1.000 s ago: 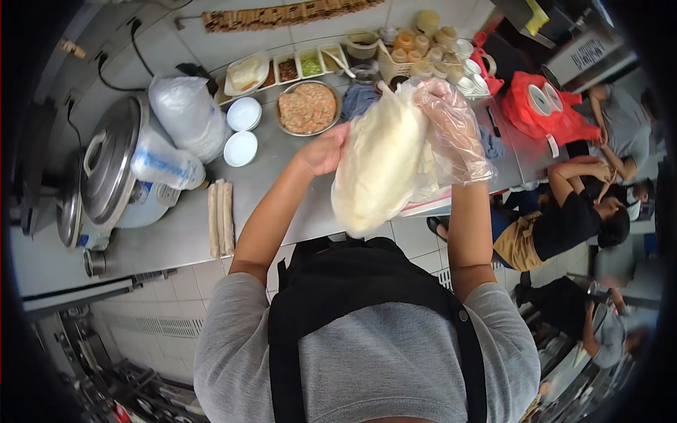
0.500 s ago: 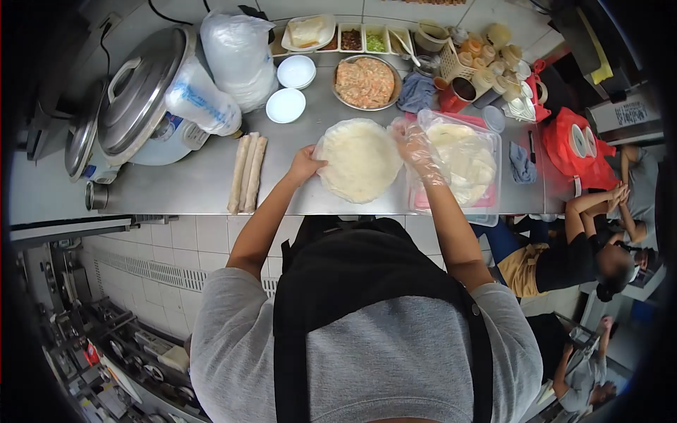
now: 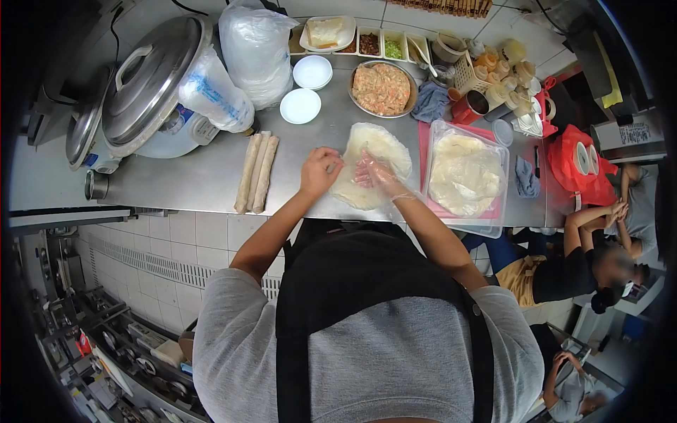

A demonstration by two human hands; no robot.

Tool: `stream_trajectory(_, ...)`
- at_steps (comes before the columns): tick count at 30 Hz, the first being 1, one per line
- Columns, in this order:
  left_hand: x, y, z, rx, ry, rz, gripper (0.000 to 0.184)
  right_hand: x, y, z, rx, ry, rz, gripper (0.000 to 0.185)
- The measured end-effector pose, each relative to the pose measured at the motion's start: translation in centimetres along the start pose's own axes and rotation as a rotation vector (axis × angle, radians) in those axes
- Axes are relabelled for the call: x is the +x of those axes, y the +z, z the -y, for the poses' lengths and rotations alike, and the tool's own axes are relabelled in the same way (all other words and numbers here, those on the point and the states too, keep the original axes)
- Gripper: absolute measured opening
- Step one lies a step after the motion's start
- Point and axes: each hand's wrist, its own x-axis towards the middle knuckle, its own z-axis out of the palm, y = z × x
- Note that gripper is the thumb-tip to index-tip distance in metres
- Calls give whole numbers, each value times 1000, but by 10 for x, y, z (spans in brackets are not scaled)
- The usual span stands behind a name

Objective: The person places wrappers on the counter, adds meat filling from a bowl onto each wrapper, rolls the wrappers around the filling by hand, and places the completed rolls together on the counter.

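A pale, thin round of dough lies on the steel counter in front of me, its left side now a straighter edge. My right hand, in a clear plastic glove, rests on the middle of the dough with fingers stretched out. Just off its left edge is my left hand, bare, fingers loosely curled and thumb apart, with nothing visible in it. To the right, a clear plastic tub holds more pale dough sheets. A metal bowl of orange-flecked minced filling stands behind the dough.
Three long dough rolls lie left of my hands. White bowls, a bagged stack and large lidded pots stand farther left. Ingredient trays, squeeze bottles and a blue cloth are behind. Other people are at right.
My left hand has let go of the dough's edge and lifted slightly away. My gloved right hand has moved left from the right edge onto the middle. The dough's outline is no longer round.
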Motion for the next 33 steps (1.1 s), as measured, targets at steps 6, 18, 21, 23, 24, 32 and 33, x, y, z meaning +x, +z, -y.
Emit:
stream_trajectory(6,-7,17,-5,-120,78,39,6,8,9,-11,25,-249,40,30)
stream_trajectory(18,1,25,10,-566,-520,140,24,8,-3,-9,-146,-300,-34,19)
stream_trajectory(21,1,35,28,-585,-533,51,25,10,-23,-13,-175,-271,-98,19)
stream_trajectory(23,4,32,35,-722,-732,-98,25,7,-51,-17,-150,-448,6,20)
stream_trajectory(24,3,31,44,-752,-739,-123,25,-1,-60,-15,-150,-448,7,20)
stream_trajectory(32,35,-4,11,-867,-720,-38,27,-138,-147,30,508,-647,-129,48)
stream_trajectory(33,44,1,-4,-862,-558,62,25,-165,-152,40,549,-622,-109,57)
